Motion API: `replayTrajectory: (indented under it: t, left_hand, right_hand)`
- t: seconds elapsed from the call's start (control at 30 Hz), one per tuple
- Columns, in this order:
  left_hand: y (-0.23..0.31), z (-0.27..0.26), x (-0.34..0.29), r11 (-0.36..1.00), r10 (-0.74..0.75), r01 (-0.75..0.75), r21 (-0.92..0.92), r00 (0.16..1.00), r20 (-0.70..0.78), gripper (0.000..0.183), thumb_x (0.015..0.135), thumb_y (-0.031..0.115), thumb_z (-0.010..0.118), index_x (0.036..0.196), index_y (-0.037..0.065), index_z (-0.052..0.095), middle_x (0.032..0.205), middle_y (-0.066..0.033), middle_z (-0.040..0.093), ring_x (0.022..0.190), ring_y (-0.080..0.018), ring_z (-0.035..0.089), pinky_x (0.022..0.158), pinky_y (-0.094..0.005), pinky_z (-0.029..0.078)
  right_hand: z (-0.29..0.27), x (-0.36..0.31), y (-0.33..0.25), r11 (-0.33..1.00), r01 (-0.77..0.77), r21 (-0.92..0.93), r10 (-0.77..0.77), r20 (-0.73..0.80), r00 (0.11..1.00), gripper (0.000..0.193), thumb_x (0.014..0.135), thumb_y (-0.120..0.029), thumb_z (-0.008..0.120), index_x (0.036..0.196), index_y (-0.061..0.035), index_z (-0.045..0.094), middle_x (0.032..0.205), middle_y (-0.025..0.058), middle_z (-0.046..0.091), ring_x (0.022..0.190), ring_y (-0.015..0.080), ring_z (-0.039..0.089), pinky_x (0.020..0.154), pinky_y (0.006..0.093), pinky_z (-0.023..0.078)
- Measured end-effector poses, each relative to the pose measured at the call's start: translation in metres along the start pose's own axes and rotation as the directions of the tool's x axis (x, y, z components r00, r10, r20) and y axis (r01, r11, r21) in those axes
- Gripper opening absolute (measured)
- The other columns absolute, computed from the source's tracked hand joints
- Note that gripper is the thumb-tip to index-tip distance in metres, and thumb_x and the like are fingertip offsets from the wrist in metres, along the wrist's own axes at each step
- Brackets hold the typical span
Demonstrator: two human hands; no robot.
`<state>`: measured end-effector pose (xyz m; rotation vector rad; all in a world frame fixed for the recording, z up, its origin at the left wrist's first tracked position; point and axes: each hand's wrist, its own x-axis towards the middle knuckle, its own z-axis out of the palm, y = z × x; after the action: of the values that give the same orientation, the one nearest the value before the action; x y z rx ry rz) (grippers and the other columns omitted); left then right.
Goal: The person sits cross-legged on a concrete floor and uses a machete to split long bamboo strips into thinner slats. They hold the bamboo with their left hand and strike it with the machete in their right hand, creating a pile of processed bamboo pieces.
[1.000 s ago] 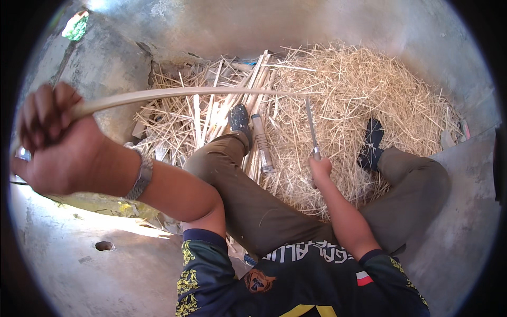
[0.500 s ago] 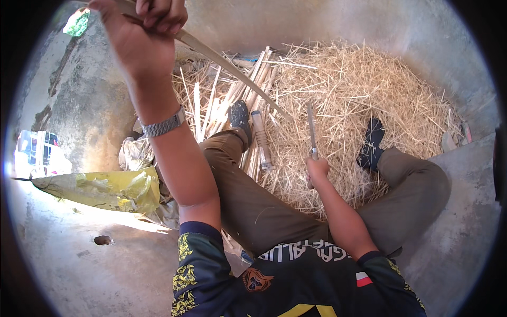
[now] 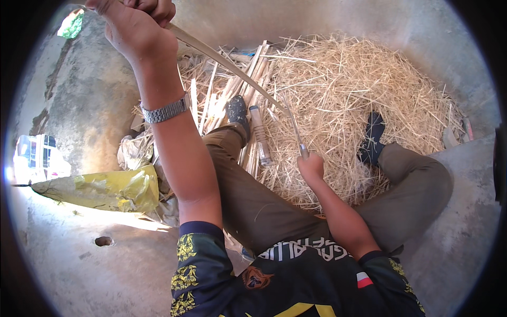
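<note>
Raised at the upper left, my left hand (image 3: 140, 29) is wrapped round a long, thin strip of wood or bamboo (image 3: 227, 64). The strip slants down to the right, and its lower end is over the straw. My right hand (image 3: 311, 168), low in front of me, is closed on the handle of a knife (image 3: 294, 124). The narrow blade points up and a little left, with its tip close to the strip's lower end; whether they touch I cannot tell. The far end of the strip is cut off by the picture's upper edge.
A heap of straw-like shavings (image 3: 348, 79) spreads between my feet. Split strips (image 3: 259, 68) lie at its left, by my left shoe (image 3: 237, 112) and a wrapped cylindrical piece (image 3: 260, 134). A yellow plastic sack (image 3: 105, 189) lies farther left. Concrete walls (image 3: 317, 18) stand around.
The knife has shifted left, its blade now tilting toward the strip's lower end. My left hand and the strip have moved slightly up and to the left.
</note>
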<state>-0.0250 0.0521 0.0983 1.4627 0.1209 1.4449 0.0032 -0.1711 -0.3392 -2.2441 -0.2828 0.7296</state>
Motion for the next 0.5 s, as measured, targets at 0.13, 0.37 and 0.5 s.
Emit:
replayTrajectory:
  t: [0.13,0.37,0.5]
  left_hand:
    - [0.000,0.012,-0.017,0.991,0.125,-0.123,-0.048,0.992,0.036,0.056,0.100,0.064,0.044,0.074,0.015,0.036,0.058,0.0048,0.028,0.049,-0.0082,0.022,0.044,-0.0231,0.018]
    - [-0.005,0.015,-0.007,0.992,0.108,-0.114,-0.056,0.989,-0.101,0.056,0.103,0.059,0.046,0.066,0.020,0.031,0.054,0.0075,0.025,0.044,-0.0068,0.021,0.037,-0.0213,0.017]
    - [-0.007,0.008,-0.003,0.933,-0.088,0.108,-0.343,0.993,0.076,0.054,0.104,0.060,0.045,0.068,0.021,0.033,0.055,0.0089,0.025,0.043,-0.0060,0.021,0.037,-0.0230,0.014]
  right_hand:
    - [-0.032,-0.012,-0.045,0.953,0.174,0.246,-0.157,-0.090,0.984,0.028,0.089,-0.027,0.066,0.094,0.0002,0.068,0.074,0.0138,0.068,0.068,0.0264,0.067,0.065,0.0418,0.050]
    - [-0.032,-0.025,-0.051,0.867,0.274,0.415,-0.260,-0.089,0.961,0.026,0.089,-0.025,0.066,0.094,0.0004,0.067,0.069,0.0111,0.065,0.064,0.0213,0.064,0.062,0.0392,0.049]
    - [-0.004,-0.015,-0.011,0.997,0.025,0.080,-0.038,0.161,0.986,0.029,0.086,-0.024,0.067,0.093,0.0039,0.067,0.072,0.0160,0.067,0.069,0.0306,0.068,0.066,0.0440,0.050]
